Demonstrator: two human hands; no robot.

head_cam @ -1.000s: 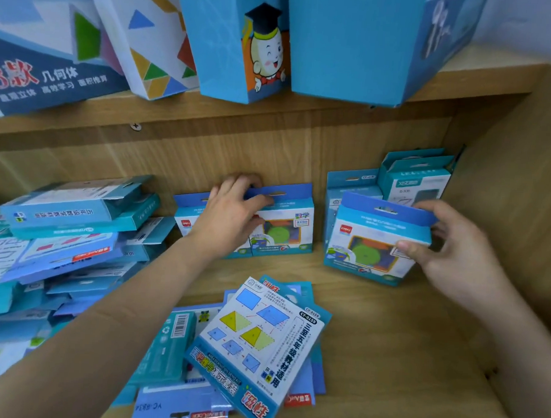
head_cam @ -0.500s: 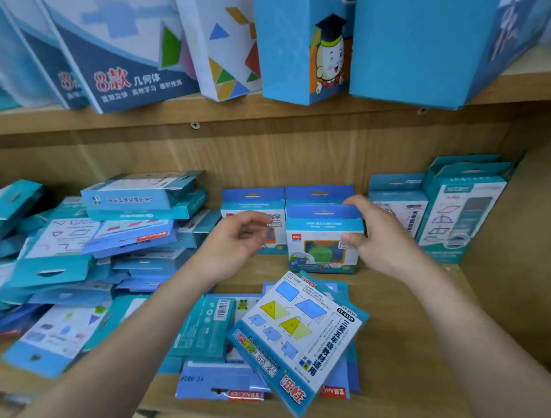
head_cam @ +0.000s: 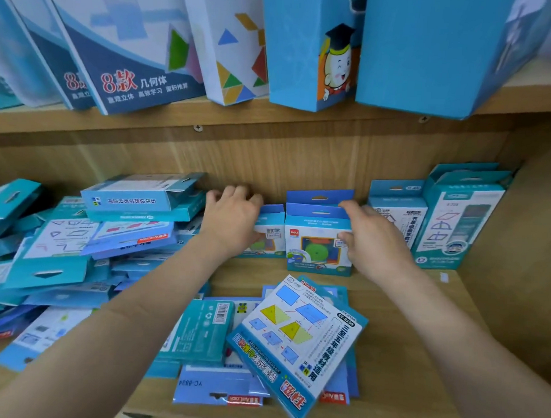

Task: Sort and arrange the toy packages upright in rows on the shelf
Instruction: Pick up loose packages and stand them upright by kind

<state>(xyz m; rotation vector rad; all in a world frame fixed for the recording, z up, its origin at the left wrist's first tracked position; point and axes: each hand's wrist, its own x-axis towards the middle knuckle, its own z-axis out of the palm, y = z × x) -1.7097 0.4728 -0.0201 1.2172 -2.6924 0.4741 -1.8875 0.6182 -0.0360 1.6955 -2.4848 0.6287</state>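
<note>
Shelf [head_cam: 405, 312]: package [head_cam: 270, 232] partly behind left hand [head_cam: 232, 221]

you have bare shelf [head_cam: 390, 365] to your front right, between the flat pile [head_cam: 297, 333] and the side wall [head_cam: 524, 267]. a sprawling heap of packages [head_cam: 76, 247] blocks the left, and upright teal packages [head_cam: 456, 223] fill the back right corner under the upper board [head_cam: 271, 126].

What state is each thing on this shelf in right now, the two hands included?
Green-disc package: upright, pinched by right hand.
Package beside it: upright, held by left hand.
Corner package: upright against the side wall.
Left pile: lying flat, jumbled.
Front packages: lying flat, overlapping.
</note>
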